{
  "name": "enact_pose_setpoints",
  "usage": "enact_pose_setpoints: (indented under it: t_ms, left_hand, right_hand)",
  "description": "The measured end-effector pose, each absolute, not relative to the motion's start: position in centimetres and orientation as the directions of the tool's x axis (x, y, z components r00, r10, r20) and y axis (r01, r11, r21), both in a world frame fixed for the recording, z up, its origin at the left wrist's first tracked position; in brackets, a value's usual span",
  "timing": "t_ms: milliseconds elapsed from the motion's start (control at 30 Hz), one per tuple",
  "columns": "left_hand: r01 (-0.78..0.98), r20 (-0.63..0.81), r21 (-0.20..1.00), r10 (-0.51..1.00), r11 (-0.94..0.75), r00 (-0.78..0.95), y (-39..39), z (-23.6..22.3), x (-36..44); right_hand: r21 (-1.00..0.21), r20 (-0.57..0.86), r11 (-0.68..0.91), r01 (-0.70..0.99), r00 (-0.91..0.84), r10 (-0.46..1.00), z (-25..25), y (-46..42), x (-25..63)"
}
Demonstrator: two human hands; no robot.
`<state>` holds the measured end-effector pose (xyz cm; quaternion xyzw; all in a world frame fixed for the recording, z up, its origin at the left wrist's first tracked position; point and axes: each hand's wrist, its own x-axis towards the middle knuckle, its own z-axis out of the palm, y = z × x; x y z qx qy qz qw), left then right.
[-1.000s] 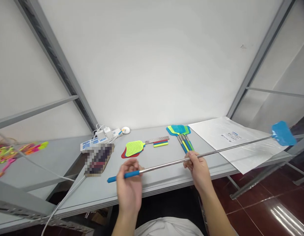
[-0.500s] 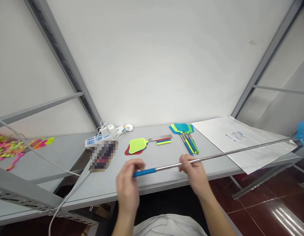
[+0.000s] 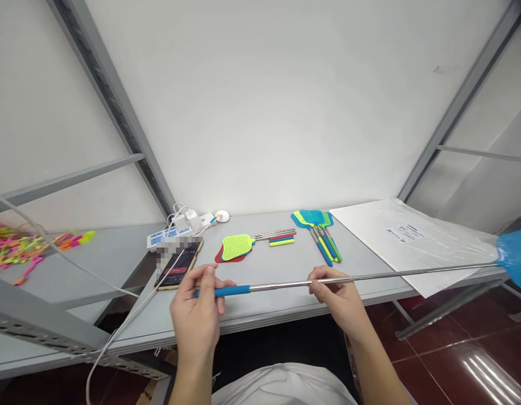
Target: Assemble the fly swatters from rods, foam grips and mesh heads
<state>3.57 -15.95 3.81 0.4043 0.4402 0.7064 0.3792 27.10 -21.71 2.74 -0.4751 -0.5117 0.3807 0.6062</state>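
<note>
Both my hands hold a long fly swatter (image 3: 285, 284) level above the table's front edge. My left hand (image 3: 196, 313) is closed around its blue foam grip (image 3: 230, 290). My right hand (image 3: 335, 299) pinches the steel shaft between thumb and fingers. The swatter's blue mesh head (image 3: 515, 259) is cut off by the right edge of the view. Beyond my hands lie a stack of yellow-green, blue and red swatter heads (image 3: 234, 247), loose steel rods with coloured grips (image 3: 275, 238), and a bundle of assembled swatters (image 3: 317, 233).
A phone (image 3: 176, 268) lies near my left hand on the grey table (image 3: 264, 267). Behind it stands a power strip (image 3: 167, 241) with chargers and cables. A plastic sheet (image 3: 412, 242) overhangs the right end. Tangled pink and yellow pieces (image 3: 19, 247) lie on a shelf at left.
The swatter has swung from a slant to nearly level, and its head has moved right, partly out of view. My left hand has closed more firmly around the grip.
</note>
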Motion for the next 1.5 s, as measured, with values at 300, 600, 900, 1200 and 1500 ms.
enact_pose_setpoints:
  t_ms: [300, 600, 900, 1200, 1500]
  left_hand:
    - [-0.177, 0.284, 0.880, 0.788, -0.440, -0.545, -15.1, 4.3, 1.3]
    - [-0.159, 0.314, 0.844, 0.713, -0.511, -0.626, -15.0, 4.1, 1.9]
    - [-0.133, 0.315, 0.899, 0.828, -0.417, -0.464, -16.7, 3.3, 5.5]
    - [-0.128, 0.185, 0.967, 0.954, -0.219, -0.234, -17.7, 2.6, 7.5]
    - [-0.113, 0.203, 0.954, 0.878, -0.276, -0.434, -17.9, 4.1, 6.6]
  right_hand:
    - [-0.917, 0.245, 0.320, -0.240, 0.294, 0.924, 1.5, -21.0, 27.2]
    - [-0.901, 0.266, 0.369, -0.229, 0.381, 0.886, 0.6, -20.3, 26.4]
    - [-0.929, 0.295, 0.346, -0.128, 0.306, 0.905, 1.5, -20.4, 25.7]
    - [-0.939, 0.335, 0.343, -0.002, 0.202, 0.920, 2.6, -21.9, 24.4]
    - [-0.929, 0.353, 0.368, -0.042, 0.206, 0.913, 2.5, -22.3, 24.7]
